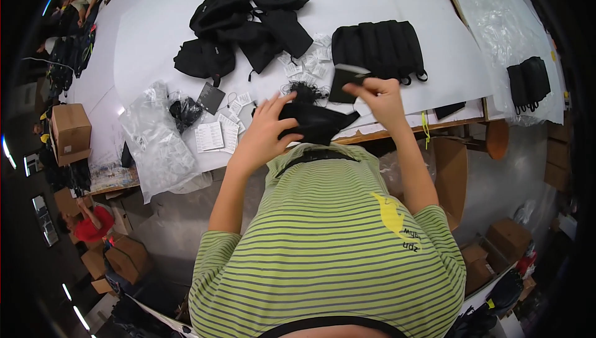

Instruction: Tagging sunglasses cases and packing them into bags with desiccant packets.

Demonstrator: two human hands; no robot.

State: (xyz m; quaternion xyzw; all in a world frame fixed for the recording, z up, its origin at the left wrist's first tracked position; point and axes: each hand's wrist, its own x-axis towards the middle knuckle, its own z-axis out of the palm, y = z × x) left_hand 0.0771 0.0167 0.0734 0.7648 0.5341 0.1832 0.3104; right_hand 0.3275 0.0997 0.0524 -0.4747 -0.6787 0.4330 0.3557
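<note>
At the table's near edge, my left hand (pixel 268 130) grips a small black fabric pouch (pixel 320 122) by its left end, with the fingers over its top and the thumb under it. My right hand (pixel 382 99), slightly blurred, pinches a dark hang tag (pixel 345 83) between thumb and fingers, above and to the right of the pouch. A tangle of thin black strings (pixel 307 92) lies just beyond the pouch. Several small white labels (pixel 305 68) are scattered behind the strings. Left of my left hand are stacked white printed cards (pixel 209 137) and another dark tag (pixel 210 97).
A heap of black pouches (pixel 248 24) lies farther back on the white table (pixel 155 15); a neat row of black pouches (pixel 377 49) is at right. Clear plastic bags (pixel 158 139) hang over the left edge. A cardboard box (pixel 450 179) stands below the table.
</note>
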